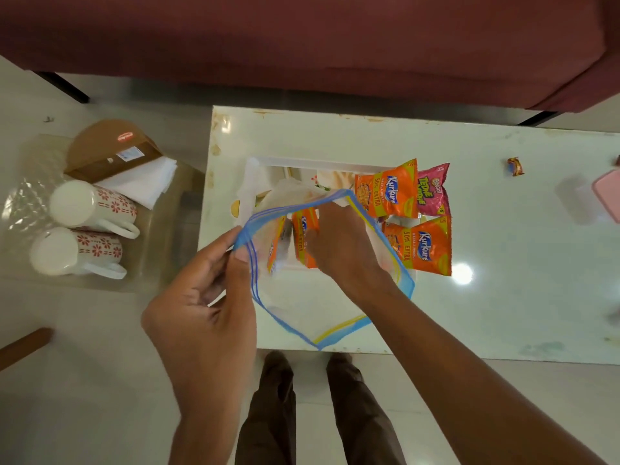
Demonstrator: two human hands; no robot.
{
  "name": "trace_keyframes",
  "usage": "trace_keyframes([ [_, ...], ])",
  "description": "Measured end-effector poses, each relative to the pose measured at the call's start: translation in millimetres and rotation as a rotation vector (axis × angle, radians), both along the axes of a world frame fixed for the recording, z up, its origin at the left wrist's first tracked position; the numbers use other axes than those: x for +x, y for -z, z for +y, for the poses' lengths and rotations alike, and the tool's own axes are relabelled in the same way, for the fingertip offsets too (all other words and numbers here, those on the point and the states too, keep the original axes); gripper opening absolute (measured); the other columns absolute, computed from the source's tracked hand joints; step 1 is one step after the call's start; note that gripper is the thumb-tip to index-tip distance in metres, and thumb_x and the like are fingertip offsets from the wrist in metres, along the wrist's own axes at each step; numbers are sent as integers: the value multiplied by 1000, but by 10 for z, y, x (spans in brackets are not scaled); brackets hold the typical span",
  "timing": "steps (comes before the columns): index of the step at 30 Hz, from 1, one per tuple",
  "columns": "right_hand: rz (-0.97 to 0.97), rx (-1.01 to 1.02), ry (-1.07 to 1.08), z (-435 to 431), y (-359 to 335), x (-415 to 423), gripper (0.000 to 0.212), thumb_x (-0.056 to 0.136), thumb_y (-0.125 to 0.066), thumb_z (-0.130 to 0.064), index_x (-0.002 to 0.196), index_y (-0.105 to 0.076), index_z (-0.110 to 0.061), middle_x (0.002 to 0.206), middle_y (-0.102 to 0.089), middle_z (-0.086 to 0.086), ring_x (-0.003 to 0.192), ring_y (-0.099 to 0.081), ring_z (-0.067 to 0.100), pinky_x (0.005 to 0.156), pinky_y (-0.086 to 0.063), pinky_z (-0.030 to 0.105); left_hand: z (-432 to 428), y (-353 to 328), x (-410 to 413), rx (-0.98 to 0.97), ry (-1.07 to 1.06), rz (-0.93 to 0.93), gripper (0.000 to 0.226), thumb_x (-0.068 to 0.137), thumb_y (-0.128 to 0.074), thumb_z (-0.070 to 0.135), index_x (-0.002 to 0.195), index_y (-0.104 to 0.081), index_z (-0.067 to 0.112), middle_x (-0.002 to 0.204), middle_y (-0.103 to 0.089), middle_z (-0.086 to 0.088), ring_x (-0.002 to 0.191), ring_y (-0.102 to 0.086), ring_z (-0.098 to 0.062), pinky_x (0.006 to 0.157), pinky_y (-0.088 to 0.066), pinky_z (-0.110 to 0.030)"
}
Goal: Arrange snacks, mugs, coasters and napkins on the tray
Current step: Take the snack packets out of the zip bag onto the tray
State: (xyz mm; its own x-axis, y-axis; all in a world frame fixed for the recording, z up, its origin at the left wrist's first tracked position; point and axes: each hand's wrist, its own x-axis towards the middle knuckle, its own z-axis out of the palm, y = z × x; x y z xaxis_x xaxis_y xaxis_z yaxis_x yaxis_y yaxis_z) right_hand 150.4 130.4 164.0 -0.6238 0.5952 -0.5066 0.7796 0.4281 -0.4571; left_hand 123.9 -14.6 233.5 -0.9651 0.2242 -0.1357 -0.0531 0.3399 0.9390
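My left hand (204,297) pinches the blue rim of a clear zip bag (295,307) and holds its mouth wide over the white tray (255,172). My right hand (342,250) reaches inside the bag and grips an orange snack packet (303,229); another orange packet (276,243) lies beside it in the bag. On the tray's right side lie two orange packets (385,193) (421,246) and a pink packet (431,193). Two white mugs with red flowers (90,204) (75,251), white napkins (137,182) and a brown coaster box (110,152) sit in a clear bin at left.
The tray rests on a white table (503,263), with a small wrapped candy (515,166) and a pink object (607,196) at its right. A maroon sofa (302,38) stands behind. My legs (315,414) are at the table's near edge. A wooden stick (23,347) lies on the floor.
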Motion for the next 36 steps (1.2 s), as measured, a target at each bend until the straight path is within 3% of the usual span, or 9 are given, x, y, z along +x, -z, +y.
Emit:
trace_keyframes([
  [3,62,69,-44,-58,-222,72,22,95,-48,-14,117,-53,-18,86,-57,-1,75,-51,22,60,-35,30,-12,45,-72,-5,-12,4,25,96,-65,13,120,-72,14,105,-77,-2,93,-76,-12,70,-57,-12],
  [8,281,54,-60,-43,-724,376,26,94,-53,-31,119,-57,-29,98,-73,2,79,-70,22,65,-60,38,-3,51,-185,-20,-2,28,21,95,-68,14,115,-74,17,90,-78,19,87,-75,-2,74,-58,-16],
  [13,585,-8,80,141,-1361,760,16,89,-68,-32,104,-64,-37,86,-70,-30,79,-68,-12,63,-53,6,23,102,-267,-31,-16,36,19,96,-66,16,113,-73,18,95,-73,29,83,-75,-1,76,-60,-20],
  [16,673,-25,194,349,-1510,984,17,87,-62,-50,105,-63,-48,93,-72,-30,83,-72,-2,66,-58,17,7,132,-325,-55,-35,59,19,96,-65,13,113,-74,16,93,-69,37,82,-74,3,75,-59,-17],
  [20,613,-77,373,644,-1422,1285,63,72,-56,-82,124,-58,-46,112,-72,-19,96,-73,13,74,-60,38,-31,127,-408,-63,-42,88,20,96,-65,15,114,-70,23,97,-63,43,86,-73,4,77,-57,-14],
  [25,629,55,482,746,-978,1352,13,90,-65,-43,103,-66,-44,89,-73,-29,82,-73,2,67,-60,25,-91,144,-468,-62,-46,115,22,97,-63,18,117,-71,21,103,-74,19,90,-74,1,81,-59,-19],
  [29,491,21,578,711,-248,1355,14,91,-68,-24,105,-68,-24,83,-77,-17,75,-73,1,68,-62,30,-140,150,-509,-66,-50,110,30,98,-60,24,124,-70,14,106,-74,8,92,-72,5,80,-55,-11],
  [32,409,-53,621,643,248,1352,18,91,-67,-25,108,-67,-19,95,-77,-5,83,-74,6,74,-62,37,-174,163,-522,-60,-18,85,25,99,-58,24,122,-69,18,94,-73,31,90,-69,12,78,-51,-6],
  [36,317,-92,574,531,625,1232,13,94,-63,-25,106,-60,-19,100,-70,-7,80,-65,-4,58,-51,7,-175,178,-500,7,-20,55,23,95,-61,29,116,-67,24,90,-71,38,89,-71,8,79,-54,-10],
])
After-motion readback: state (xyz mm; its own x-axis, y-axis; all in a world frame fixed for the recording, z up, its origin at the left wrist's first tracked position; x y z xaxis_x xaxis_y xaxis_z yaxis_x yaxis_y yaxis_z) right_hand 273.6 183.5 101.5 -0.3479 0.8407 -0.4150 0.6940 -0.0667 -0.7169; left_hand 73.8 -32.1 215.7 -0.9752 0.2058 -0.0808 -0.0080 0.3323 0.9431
